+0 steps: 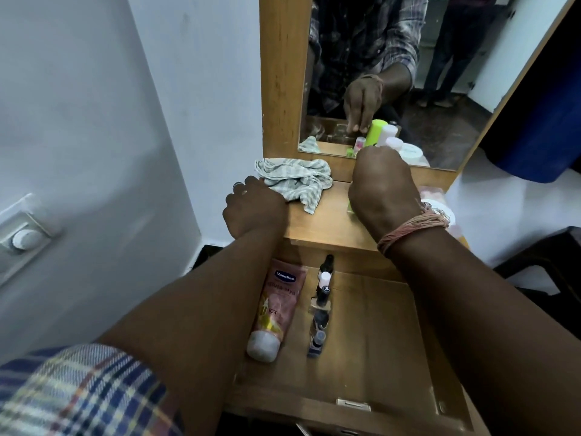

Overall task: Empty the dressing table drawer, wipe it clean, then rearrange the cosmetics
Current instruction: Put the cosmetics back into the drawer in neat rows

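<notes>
The wooden drawer point(380, 338) stands pulled out below me. In it a pink Vaseline tube point(276, 306) lies at the left, beside a row of several small dark bottles point(321, 306). My left hand point(253, 207) rests on the left corner of the table top point(327, 221), touching a striped grey cloth point(295, 179). My right hand point(382, 187) reaches down over the cosmetics by the mirror, and its fingers are hidden behind its back. A small greenish item point(349, 206) peeks out at its left edge. The mirror shows those fingers pointing down near a green bottle point(375, 132).
The mirror point(393, 73) in its wooden frame reflects white jars, a small pink bottle and a person standing behind. White jars point(440, 206) sit on the table top right of my wrist. A wall with a switch plate point(25, 237) is at the left.
</notes>
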Demonstrator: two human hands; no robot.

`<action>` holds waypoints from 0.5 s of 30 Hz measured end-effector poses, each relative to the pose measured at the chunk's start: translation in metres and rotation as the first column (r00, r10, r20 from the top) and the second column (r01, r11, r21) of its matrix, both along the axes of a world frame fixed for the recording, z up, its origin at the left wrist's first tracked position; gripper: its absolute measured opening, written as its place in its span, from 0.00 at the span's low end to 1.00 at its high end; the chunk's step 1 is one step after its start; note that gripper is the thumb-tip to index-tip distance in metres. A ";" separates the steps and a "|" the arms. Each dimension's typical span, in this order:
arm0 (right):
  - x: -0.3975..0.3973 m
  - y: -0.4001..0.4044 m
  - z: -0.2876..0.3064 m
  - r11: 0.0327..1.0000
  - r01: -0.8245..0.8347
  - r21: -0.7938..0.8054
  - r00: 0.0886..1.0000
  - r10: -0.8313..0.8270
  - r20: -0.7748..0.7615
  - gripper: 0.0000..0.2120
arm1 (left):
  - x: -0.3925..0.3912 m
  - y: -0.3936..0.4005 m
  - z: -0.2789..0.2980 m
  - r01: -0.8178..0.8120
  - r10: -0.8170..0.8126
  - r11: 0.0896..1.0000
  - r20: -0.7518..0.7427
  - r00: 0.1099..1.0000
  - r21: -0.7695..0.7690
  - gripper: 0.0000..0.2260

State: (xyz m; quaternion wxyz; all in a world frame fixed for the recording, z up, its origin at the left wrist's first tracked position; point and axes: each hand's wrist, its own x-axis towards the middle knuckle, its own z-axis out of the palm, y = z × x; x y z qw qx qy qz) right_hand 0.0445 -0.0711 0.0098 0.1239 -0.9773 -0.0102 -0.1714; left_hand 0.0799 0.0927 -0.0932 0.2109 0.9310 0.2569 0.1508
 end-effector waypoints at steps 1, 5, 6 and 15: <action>-0.001 0.000 -0.002 1.000 -0.014 0.005 1.000 0.014 0.001 0.10 | 0.000 0.000 0.000 0.000 0.000 1.000 -0.002 1.000 0.002 0.15; -0.012 -0.004 -0.008 0.998 -0.062 -0.005 0.996 0.062 0.060 0.06 | 0.001 0.000 0.001 -0.002 0.002 1.000 -0.006 1.000 0.005 0.16; -0.016 -0.007 -0.007 0.997 -0.075 0.019 0.992 0.072 0.104 0.04 | 0.000 0.000 0.001 -0.002 0.002 1.000 -0.006 1.000 0.000 0.16; -0.134 -0.023 0.011 0.880 -0.173 0.441 0.852 0.359 -0.381 0.05 | -0.001 -0.003 0.004 -0.037 0.037 0.999 -0.020 0.999 -0.001 0.17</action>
